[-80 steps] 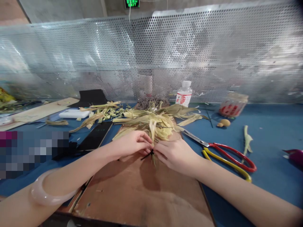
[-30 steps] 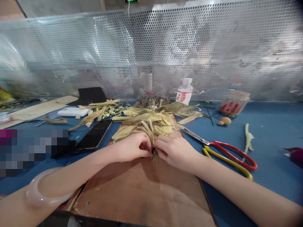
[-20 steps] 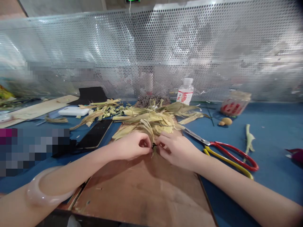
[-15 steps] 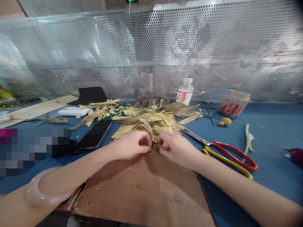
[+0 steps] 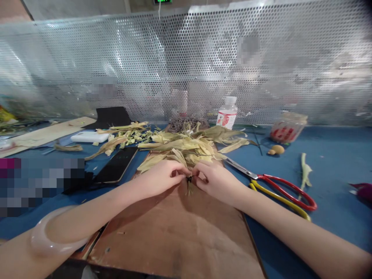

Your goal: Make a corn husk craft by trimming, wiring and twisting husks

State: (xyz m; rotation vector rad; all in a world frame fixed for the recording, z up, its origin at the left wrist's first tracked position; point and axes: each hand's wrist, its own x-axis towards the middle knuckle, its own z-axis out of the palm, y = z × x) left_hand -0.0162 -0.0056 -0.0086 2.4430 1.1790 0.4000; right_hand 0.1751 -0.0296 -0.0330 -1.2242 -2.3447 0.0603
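Both hands meet over the wooden board (image 5: pixel 180 232). The left hand (image 5: pixel 161 179) and right hand (image 5: pixel 216 181) are curled tight, fingertips nearly touching, each pinching an end of the black tie (image 5: pixel 189 178) that cinches the neck of the husk bundle (image 5: pixel 181 154). The bundle lies right at the pinch, its leaves fanning away beyond the fingers and short stub ends poking back toward the wrists. These husks look dry, papery and light, likely to crack if bent hard, so the bound neck seems the safe place to hold. Scissors (image 5: pixel 273 186) lie just right of the right hand, a phone (image 5: pixel 116 164) left of the left.
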